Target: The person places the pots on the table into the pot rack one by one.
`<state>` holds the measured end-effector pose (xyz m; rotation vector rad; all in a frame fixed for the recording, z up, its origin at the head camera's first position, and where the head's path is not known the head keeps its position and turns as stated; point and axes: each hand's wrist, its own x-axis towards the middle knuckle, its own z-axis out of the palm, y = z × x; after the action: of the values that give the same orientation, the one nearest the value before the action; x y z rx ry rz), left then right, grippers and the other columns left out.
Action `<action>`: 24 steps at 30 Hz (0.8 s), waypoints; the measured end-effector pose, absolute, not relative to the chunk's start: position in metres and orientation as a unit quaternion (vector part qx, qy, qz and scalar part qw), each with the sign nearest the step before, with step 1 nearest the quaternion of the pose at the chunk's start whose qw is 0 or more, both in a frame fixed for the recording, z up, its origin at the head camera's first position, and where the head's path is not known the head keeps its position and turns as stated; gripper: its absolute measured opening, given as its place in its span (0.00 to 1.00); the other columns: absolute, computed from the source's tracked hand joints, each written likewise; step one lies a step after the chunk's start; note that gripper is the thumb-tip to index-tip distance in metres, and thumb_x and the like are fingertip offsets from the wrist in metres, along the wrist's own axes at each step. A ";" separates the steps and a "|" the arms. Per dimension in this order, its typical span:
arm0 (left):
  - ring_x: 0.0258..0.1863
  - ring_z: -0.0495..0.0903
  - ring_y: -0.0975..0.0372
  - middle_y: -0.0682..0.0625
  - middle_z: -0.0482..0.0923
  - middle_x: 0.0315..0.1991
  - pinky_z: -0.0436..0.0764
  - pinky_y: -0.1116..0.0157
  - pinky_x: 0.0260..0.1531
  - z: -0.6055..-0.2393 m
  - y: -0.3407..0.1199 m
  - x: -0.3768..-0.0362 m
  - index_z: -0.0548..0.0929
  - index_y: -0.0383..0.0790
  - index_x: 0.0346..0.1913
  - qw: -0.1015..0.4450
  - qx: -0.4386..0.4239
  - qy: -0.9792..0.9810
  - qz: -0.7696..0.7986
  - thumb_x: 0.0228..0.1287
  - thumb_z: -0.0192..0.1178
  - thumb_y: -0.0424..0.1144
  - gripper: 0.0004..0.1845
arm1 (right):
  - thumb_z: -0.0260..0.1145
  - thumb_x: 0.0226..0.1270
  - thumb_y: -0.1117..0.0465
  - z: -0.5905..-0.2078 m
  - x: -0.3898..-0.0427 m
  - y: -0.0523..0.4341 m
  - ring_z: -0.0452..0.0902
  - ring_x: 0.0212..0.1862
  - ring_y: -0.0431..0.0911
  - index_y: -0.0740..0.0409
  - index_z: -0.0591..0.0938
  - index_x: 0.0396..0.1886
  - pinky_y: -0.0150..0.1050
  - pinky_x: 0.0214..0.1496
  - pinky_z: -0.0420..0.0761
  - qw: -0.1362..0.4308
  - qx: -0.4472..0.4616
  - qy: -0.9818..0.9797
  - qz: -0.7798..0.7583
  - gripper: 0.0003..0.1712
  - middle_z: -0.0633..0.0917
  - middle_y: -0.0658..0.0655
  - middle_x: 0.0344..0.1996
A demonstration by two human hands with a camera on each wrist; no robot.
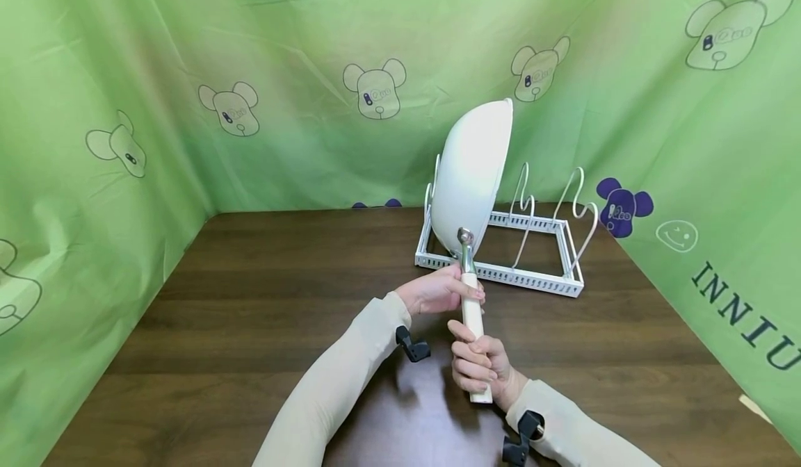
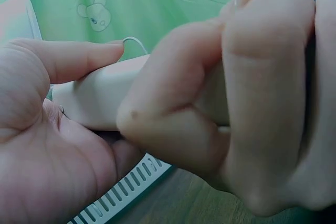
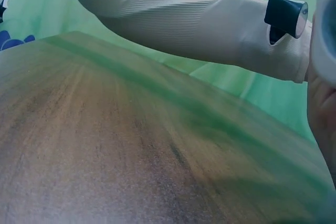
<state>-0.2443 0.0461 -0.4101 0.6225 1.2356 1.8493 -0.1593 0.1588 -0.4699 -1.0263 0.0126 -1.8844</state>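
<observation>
A white pan (image 1: pixel 471 168) stands on its edge at the left end of a white wire rack (image 1: pixel 538 281), its outer side towards me. From its metal joint (image 1: pixel 466 244) the cream handle (image 1: pixel 472 317) points towards me. Just below that joint my left hand (image 1: pixel 438 291) holds the handle between thumb and fingers. Lower down, my right hand (image 1: pixel 478 364) grips it with curled fingers. The left wrist view shows the handle (image 2: pixel 94 98) between the left thumb and fingers, with the right hand's fingers (image 2: pixel 268 82) wrapped round it. At the right wrist view's edge appears the handle's end (image 3: pixel 326 35).
Two wavy white wire dividers (image 1: pixel 524 199) rise from the rack to the right of the pan. Brown wood-grain table (image 1: pixel 263 300) extends to both sides. Green printed cloth (image 1: pixel 300 154) hangs behind the table and along its sides.
</observation>
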 end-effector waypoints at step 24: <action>0.54 0.79 0.51 0.30 0.73 0.58 0.76 0.50 0.58 -0.414 -0.017 -0.243 0.58 0.24 0.67 0.338 0.255 0.598 0.680 0.75 0.45 0.25 0.21 | 0.45 0.79 0.52 -0.468 -0.164 0.205 0.78 0.53 0.50 0.53 0.65 0.67 0.51 0.56 0.78 0.435 -0.366 0.310 -0.762 0.22 0.81 0.55 0.47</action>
<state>-0.2435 -0.0165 -0.4141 0.6637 1.5578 1.7725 -0.1639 0.2047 -0.4677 -0.9103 0.7709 -1.8979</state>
